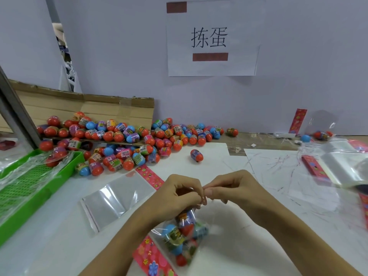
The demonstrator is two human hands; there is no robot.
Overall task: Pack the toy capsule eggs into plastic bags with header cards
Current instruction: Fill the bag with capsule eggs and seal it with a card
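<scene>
A clear plastic bag (184, 234) filled with several red and blue capsule eggs hangs low in the middle, a pink flowered header card (151, 257) at its lower end. My left hand (179, 193) and my right hand (229, 188) meet above it and both pinch the bag's top edge between fingertips. A large pile of loose capsule eggs (127, 140) lies on the table behind. One single egg (196, 155) lies apart from the pile. An empty bag with a pink header card (117, 196) lies flat to the left of my hands.
A green plastic tray (29, 188) with film over it stands at the left. Flattened cardboard (99, 108) leans at the back under the eggs. A stack of empty bags and header cards (338, 168) lies at the right. Another filled bag (320, 130) leans against the back wall.
</scene>
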